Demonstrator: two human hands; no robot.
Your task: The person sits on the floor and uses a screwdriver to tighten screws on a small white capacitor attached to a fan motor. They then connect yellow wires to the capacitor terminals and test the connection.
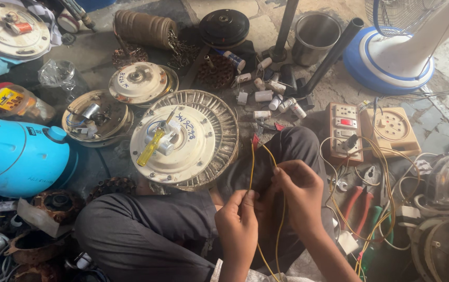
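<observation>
**A:** ok so what's going on with the hands here? Looks like wire work.

**B:** Yep. The left hand (pixel 239 216) is pinched shut on a thin yellow insulated wire (pixel 252 167), fingers curled in tight, and the right hand (pixel 298 190) has its fingertips closed on the same wire a bit higher up. Both are grasping it, nothing loose. The wire runs up from the hands in a narrow loop over the person's dark grey trouser leg (pixel 146 230) and also trails down between the wrists toward the bottom edge.

**A:** and what's that big round thing right next to them?

**B:** That's a cream-coloured round ceiling fan motor housing with a ribbed metal rim (pixel 185 138), sitting on the floor just left of the loop's top. A yellow-handled screwdriver (pixel 151 147) is lying on top of it.

**A:** stuff on the right?

**B:** A beige switchboard with a red switch and sockets (pixel 344 130) near the right knee, with more yellow wires tangled beside it, and red-handled pliers (pixel 357 201) just right of the right hand. Farther back is the white-and-blue round base of a pedestal fan (pixel 391 60), well apart from the hands.
</observation>
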